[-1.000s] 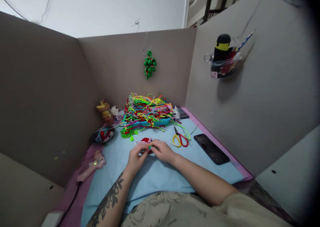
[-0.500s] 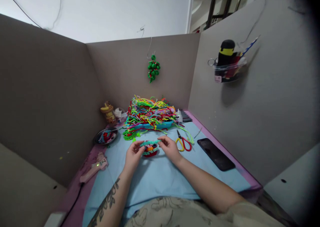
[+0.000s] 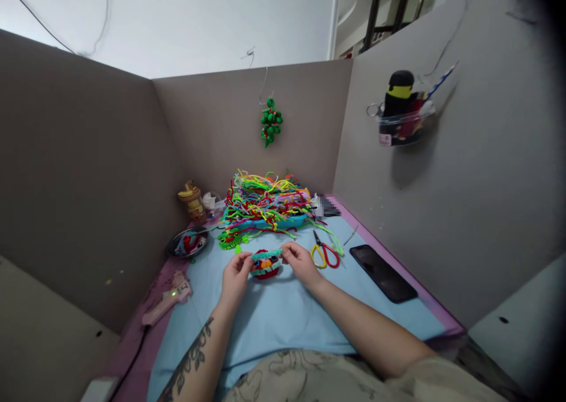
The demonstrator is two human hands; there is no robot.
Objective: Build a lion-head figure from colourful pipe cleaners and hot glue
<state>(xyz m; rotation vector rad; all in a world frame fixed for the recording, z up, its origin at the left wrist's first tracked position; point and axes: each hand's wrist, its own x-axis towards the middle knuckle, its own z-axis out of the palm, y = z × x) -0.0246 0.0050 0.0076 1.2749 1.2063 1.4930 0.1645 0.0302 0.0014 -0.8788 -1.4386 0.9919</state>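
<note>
My left hand (image 3: 236,272) pinches the left end of a wavy teal pipe cleaner (image 3: 267,253). At its right end the fingers of my right hand (image 3: 302,265) are closed on it, so it stretches between both hands. Just below and behind this strip is a red fuzzy pipe-cleaner piece (image 3: 266,276) with an orange middle, small dark spots and a second teal wavy strip across it. Whether the two teal strips are joined cannot be made out. Scissors (image 3: 325,253) with one yellow and one red handle lie just right of my right hand.
A blue tray (image 3: 289,221) heaped with pipe cleaners (image 3: 265,198) stands at the back. A green pipe-cleaner figure (image 3: 230,239) lies before it. A dark bowl (image 3: 189,241) and a pink glue gun (image 3: 168,299) are at left, a phone (image 3: 382,273) at right. Grey panels surround the table.
My hands have drawn the upper teal strip straighter and tilted it slightly. More of the red piece shows behind it. My left fingers have shifted a little at the strip's end.
</note>
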